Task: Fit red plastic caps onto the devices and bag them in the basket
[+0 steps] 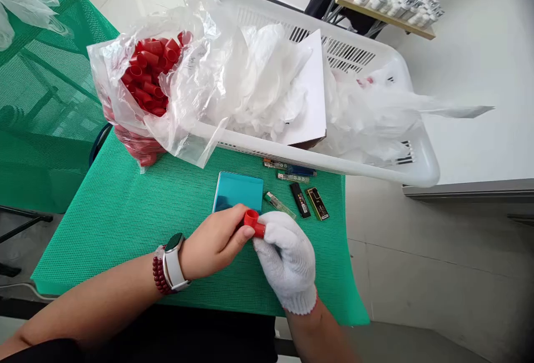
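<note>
Bare left hand (214, 240) and gloved right hand (287, 260) both pinch one red cap (251, 219), lower centre, over the green tabletop (125, 213); I can't quite see the glove's grip, and if loose the cap could roll off the edge

Hidden and cropped parts
The gloved right hand (287, 257) covers the red cap's (251, 219) lower end; print on the small items (311, 200), perhaps lighters, is unreadable; the shelf (387, 15) runs off the top edge.

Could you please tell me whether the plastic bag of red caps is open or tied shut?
Open: the bag gapes at its top, where the red caps show bare, not hazed by plastic.
</note>
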`<move>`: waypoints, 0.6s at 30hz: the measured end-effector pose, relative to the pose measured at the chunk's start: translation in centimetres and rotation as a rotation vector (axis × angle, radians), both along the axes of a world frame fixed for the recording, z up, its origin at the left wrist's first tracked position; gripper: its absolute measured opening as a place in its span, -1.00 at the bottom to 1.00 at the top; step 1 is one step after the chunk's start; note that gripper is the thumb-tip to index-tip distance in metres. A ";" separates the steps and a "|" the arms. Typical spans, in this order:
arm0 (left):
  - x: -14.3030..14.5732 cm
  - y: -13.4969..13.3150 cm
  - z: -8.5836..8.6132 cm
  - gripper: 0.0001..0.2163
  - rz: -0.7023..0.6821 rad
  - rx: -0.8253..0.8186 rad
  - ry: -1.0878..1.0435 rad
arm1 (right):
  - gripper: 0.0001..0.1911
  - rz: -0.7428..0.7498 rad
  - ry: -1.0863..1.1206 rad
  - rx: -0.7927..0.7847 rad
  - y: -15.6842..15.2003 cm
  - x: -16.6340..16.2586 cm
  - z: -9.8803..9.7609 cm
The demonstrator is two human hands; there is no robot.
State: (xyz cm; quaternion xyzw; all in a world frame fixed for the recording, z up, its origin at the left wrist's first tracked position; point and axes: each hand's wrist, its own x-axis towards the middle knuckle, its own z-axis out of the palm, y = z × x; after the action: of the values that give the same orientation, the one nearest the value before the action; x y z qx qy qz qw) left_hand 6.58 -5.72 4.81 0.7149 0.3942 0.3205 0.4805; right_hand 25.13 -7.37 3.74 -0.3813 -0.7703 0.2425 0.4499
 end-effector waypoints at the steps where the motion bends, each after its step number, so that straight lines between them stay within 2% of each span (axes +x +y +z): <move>1: 0.0 0.0 0.0 -0.73 0.002 0.017 0.015 | -0.70 -0.005 0.049 -0.069 0.0 -0.1 0.0; 3: 0.0 -0.1 0.0 -0.76 0.008 0.056 0.046 | -0.79 -0.015 0.112 -0.183 0.0 -0.2 0.0; 5: 0.0 -0.1 0.0 -0.76 0.015 0.088 0.062 | -0.84 -0.025 0.133 -0.222 0.0 -0.2 0.0; 8: 0.0 0.0 -0.1 -0.74 0.019 0.097 0.078 | -0.82 -0.025 0.074 -0.166 0.0 -0.1 0.1; 14: -0.1 0.0 -0.2 -0.64 -0.003 0.013 0.080 | -0.64 0.015 -0.103 0.098 0.1 0.2 0.1; 18: -0.1 0.1 -0.2 -0.70 0.014 0.152 0.072 | -0.71 -0.014 0.024 -0.028 0.0 0.1 0.0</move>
State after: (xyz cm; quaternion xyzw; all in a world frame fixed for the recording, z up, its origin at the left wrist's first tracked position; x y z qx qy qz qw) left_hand 6.50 -5.58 4.60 0.7576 0.3907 0.3270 0.4080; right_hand 25.22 -7.37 3.74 -0.3898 -0.7588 0.2546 0.4555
